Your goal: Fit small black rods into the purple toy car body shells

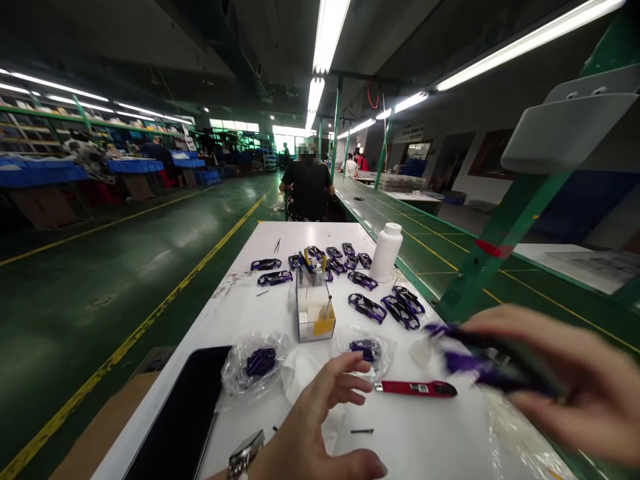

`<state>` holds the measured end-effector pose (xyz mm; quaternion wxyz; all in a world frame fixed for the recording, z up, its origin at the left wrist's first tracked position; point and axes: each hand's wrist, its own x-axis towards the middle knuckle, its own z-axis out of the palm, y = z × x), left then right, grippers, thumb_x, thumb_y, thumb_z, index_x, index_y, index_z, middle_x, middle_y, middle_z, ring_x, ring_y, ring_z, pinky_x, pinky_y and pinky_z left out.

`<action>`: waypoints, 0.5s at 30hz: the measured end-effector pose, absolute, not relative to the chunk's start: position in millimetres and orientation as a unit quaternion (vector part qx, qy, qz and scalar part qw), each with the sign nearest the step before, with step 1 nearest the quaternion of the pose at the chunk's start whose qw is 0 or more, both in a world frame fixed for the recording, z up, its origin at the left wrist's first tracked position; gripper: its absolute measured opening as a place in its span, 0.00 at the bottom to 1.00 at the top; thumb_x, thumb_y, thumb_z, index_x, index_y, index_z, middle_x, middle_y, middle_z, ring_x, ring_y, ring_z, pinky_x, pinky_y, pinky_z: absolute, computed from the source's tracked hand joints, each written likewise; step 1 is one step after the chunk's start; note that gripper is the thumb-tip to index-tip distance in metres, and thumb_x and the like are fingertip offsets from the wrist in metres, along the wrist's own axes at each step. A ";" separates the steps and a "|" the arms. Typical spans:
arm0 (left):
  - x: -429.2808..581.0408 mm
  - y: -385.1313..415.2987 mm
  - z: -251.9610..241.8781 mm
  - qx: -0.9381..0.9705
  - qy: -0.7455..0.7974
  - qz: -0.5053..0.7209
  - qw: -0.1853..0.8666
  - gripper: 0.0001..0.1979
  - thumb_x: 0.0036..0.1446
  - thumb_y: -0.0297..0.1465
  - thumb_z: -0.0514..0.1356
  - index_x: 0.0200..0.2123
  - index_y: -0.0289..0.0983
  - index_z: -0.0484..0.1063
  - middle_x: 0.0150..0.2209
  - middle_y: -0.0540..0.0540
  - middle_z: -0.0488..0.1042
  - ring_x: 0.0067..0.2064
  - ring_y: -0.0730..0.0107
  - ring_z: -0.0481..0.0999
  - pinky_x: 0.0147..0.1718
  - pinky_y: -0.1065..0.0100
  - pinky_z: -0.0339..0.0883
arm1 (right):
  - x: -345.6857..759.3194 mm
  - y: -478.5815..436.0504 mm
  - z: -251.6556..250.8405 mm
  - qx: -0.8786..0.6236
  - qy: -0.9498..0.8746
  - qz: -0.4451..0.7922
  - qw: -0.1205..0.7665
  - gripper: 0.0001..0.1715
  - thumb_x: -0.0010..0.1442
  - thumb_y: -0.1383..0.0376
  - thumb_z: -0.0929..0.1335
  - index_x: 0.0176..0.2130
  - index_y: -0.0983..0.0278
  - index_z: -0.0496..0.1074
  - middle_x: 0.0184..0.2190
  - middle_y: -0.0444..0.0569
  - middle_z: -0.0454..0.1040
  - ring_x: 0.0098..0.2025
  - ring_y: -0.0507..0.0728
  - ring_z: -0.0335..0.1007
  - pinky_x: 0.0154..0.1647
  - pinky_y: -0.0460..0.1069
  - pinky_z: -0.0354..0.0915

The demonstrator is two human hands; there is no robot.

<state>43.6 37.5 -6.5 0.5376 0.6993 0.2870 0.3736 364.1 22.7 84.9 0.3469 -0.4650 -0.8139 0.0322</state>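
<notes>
My right hand [575, 380] grips a purple and black toy car shell [475, 367] at the table's right edge; both are smeared by motion. Over the near part of the table, my left hand [325, 420] holds nothing, its thumb and fingers spread apart. A red utility knife [416, 389] lies between the two hands. Close to my left thumb is a small dark strip [362, 431]. Just beyond my left fingers sits a clear plastic bag [385, 353] with purple parts inside. More car shells [367, 307] lie in loose groups farther back.
A clear bin [316, 313] with tools stands mid-table, and a white bottle [387, 253] is behind it to the right. Another bag of purple parts [260, 360] and a dark tablet-like slab [175, 420] lie left. A green post [505, 233] rises at right. One person [307, 187] sits ahead.
</notes>
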 end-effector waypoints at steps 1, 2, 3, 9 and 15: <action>43.1 35.3 -3.8 0.682 0.279 0.369 0.567 0.44 0.48 0.46 0.71 0.64 0.44 0.55 0.61 0.37 0.66 0.58 0.54 0.71 0.58 0.57 0.66 | 331.3 16.4 84.3 -0.433 -0.847 0.077 0.298 0.25 0.59 0.61 0.72 0.55 0.51 0.69 0.50 0.52 0.75 0.50 0.60 0.75 0.49 0.50 0.72; 42.9 33.9 -1.2 0.667 0.272 0.358 0.594 0.43 0.46 0.44 0.72 0.62 0.42 0.60 0.59 0.37 0.69 0.57 0.53 0.72 0.57 0.57 0.66 | 303.8 10.9 79.9 -0.422 -0.863 0.129 0.247 0.28 0.55 0.64 0.73 0.54 0.52 0.70 0.48 0.50 0.76 0.49 0.59 0.76 0.46 0.48 0.73; 43.2 33.4 1.3 0.655 0.271 0.343 0.617 0.38 0.45 0.41 0.73 0.58 0.40 0.65 0.56 0.38 0.72 0.55 0.53 0.74 0.56 0.56 0.67 | 282.6 6.4 72.8 -0.424 -0.859 0.174 0.227 0.28 0.51 0.66 0.74 0.52 0.55 0.71 0.45 0.49 0.78 0.45 0.57 0.77 0.44 0.47 0.74; 48.8 35.6 0.3 0.573 0.339 0.271 0.695 0.26 0.46 0.39 0.70 0.47 0.33 0.71 0.43 0.40 0.79 0.45 0.56 0.78 0.46 0.58 0.70 | 279.9 6.0 16.6 -0.519 -0.740 0.272 0.331 0.22 0.52 0.56 0.73 0.44 0.63 0.72 0.37 0.50 0.77 0.40 0.59 0.75 0.41 0.52 0.74; 55.2 20.5 -28.7 0.465 0.418 0.201 0.754 0.31 0.42 0.42 0.74 0.47 0.35 0.70 0.43 0.40 0.79 0.46 0.54 0.78 0.45 0.59 0.70 | 337.0 41.0 -25.8 -0.731 -0.506 0.070 0.454 0.37 0.50 0.42 0.74 0.48 0.61 0.64 0.46 0.59 0.72 0.41 0.65 0.71 0.39 0.60 0.69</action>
